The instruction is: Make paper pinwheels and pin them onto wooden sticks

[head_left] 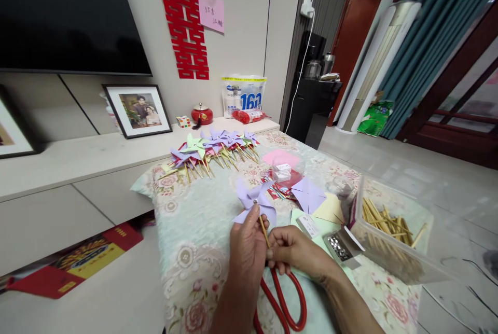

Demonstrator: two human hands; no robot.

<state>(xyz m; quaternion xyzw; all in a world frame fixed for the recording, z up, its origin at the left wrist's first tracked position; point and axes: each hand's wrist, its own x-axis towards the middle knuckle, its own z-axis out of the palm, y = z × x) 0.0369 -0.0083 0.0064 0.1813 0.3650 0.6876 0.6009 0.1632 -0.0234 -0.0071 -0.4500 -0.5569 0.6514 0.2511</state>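
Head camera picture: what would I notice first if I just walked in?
Probably the purple paper pinwheel in the middle, held on its wooden stick by the left hand and right hand. Behind it, a row of finished pinwheels lies at the far edge of the flowery cloth. Red scissors lie just under the hands.

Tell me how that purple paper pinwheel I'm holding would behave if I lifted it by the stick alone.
The purple pinwheel looks like thin folded paper, so probably very light, its blades floppy and easily creased. Its wooden stick is slim, pinched by the left hand and right hand; the paper head may wobble or spin.
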